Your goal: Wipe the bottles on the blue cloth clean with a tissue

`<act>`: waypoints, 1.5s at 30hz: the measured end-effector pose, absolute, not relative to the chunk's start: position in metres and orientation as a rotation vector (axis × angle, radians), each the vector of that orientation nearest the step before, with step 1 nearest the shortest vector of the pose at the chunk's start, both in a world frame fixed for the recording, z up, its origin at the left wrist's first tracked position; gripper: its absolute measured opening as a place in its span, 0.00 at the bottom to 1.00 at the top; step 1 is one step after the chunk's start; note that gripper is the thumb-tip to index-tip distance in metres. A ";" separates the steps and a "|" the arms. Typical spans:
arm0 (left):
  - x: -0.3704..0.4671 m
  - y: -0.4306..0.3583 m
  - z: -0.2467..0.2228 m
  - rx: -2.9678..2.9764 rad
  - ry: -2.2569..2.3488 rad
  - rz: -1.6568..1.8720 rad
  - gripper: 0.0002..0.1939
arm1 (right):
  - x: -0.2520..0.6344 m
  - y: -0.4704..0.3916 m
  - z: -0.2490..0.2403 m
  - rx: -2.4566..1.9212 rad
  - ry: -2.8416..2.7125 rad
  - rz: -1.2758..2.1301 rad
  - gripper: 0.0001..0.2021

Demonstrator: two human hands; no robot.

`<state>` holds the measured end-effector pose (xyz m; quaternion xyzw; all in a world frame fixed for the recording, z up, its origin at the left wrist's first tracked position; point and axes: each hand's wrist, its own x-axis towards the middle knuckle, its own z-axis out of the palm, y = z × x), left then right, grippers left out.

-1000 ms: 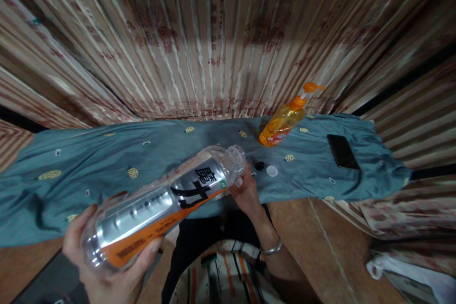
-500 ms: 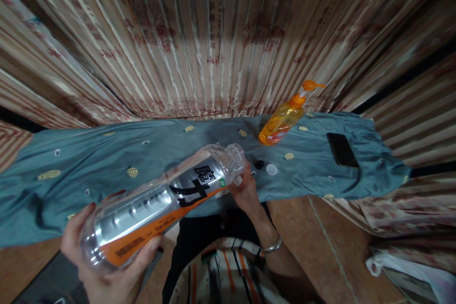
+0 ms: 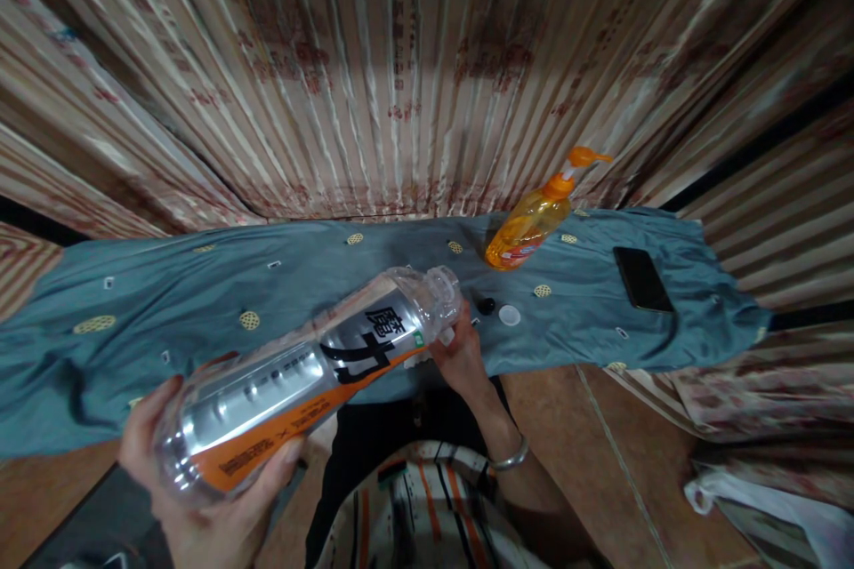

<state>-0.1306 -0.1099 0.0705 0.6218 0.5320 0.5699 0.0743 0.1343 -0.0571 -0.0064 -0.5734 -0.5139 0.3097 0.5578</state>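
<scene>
A large clear plastic bottle (image 3: 294,382) with a silver and orange label lies tilted across the view, its neck at the upper right. My left hand (image 3: 200,489) is wrapped round its base. Close beside the neck, my right hand (image 3: 463,356) is closed, with its fingertips partly hidden behind the bottle. A bit of clear or whitish material shows at those fingers, too covered to name. No cap sits on the bottle's mouth. To the right of my right hand, a small white cap (image 3: 510,315) and a small black object (image 3: 487,306) lie on the cloth.
An orange pump bottle (image 3: 527,227) stands towards the back of the blue-green cloth (image 3: 320,267). Further right lies a black phone (image 3: 642,278). A pleated curtain (image 3: 400,89) hangs behind. On the floor at lower right is a white plastic bag (image 3: 753,498).
Almost nothing differs. The view has shifted very slightly, and both hands keep their places at the large bottle.
</scene>
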 end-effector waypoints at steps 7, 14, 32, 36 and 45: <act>-0.130 -0.110 0.071 1.874 1.627 1.700 0.53 | 0.135 -0.057 -0.008 -1.346 -1.228 0.712 0.26; -0.128 -0.112 0.072 1.813 1.626 1.719 0.54 | 0.135 -0.057 -0.008 -1.345 -1.240 0.706 0.27; -0.122 -0.110 0.080 1.917 1.621 1.697 0.51 | 0.135 -0.057 -0.008 -1.363 -1.238 0.703 0.28; -0.125 -0.109 0.077 1.907 1.611 1.703 0.53 | 0.135 -0.058 -0.008 -1.357 -1.242 0.717 0.29; -0.126 -0.107 0.076 1.906 1.570 1.728 0.55 | 0.135 -0.057 -0.008 -1.359 -1.236 0.705 0.26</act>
